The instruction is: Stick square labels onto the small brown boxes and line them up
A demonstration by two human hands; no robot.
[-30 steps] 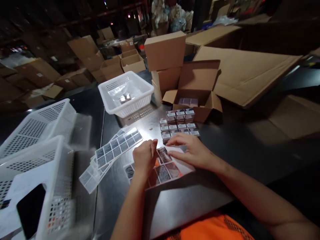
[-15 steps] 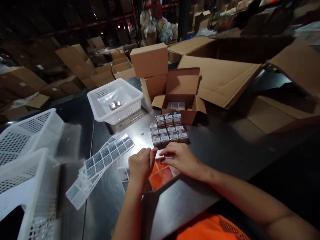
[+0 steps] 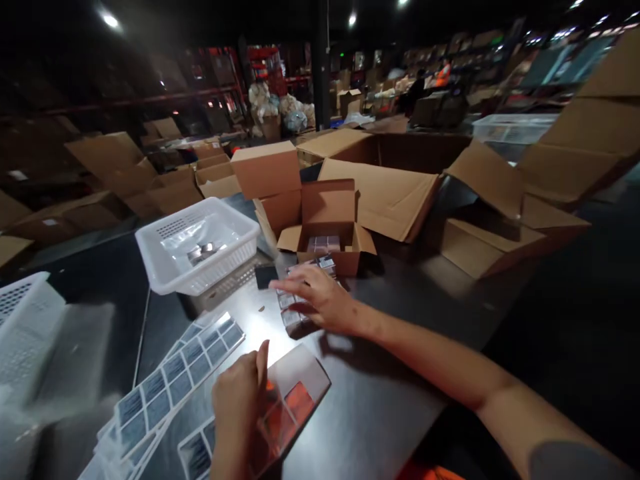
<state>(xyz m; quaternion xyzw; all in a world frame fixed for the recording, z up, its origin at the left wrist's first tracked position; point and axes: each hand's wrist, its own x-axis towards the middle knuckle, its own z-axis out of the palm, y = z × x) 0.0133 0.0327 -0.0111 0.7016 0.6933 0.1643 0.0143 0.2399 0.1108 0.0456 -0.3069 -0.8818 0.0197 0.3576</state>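
Note:
My left hand (image 3: 240, 400) rests on a glossy label backing sheet (image 3: 295, 400) lying on the dark metal table (image 3: 390, 400), pinning its near-left part. My right hand (image 3: 320, 300) reaches forward over a cluster of small labelled boxes (image 3: 290, 313), with a small dark label (image 3: 267, 275) at its fingertips. Behind the cluster stands an open cardboard carton (image 3: 327, 230) with more small boxes inside. Sheets of barcode labels (image 3: 175, 380) lie fanned out to the left of my left hand.
A white perforated basket (image 3: 200, 257) holding a plastic bag sits back left; another white basket (image 3: 25, 327) is at the far left. Closed cartons (image 3: 265, 170), flattened cardboard (image 3: 380, 197) and an open large box (image 3: 490, 227) crowd the back and right. People work far behind.
The view has tilted up. My right hand left the backing sheet and moved forward over the small boxes with a label; my left hand stayed on the sheet.

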